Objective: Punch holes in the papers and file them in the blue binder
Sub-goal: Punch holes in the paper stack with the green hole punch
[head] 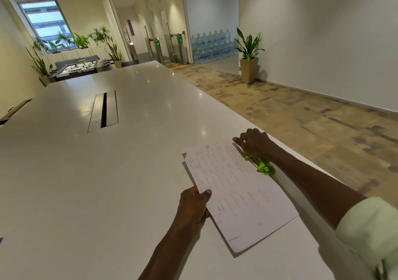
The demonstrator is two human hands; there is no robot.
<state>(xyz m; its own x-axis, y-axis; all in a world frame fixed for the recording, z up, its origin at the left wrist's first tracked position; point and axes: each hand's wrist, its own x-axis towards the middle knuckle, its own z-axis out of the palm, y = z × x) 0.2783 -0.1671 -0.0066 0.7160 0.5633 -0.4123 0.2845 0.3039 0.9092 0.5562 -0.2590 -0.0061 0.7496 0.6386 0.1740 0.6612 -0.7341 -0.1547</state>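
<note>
Papers (234, 191) sit lower right of frame, far edge in green punch (261, 166). L hand (193, 204) pinches near edge; R hand (255, 143) presses punch w/ curled fingers. Punching underway, I think; filing left, binder not seen.

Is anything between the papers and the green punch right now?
Nothing visible: the papers meet the green hole punch directly, under the right hand. The left hand holds the opposite edge.
</note>
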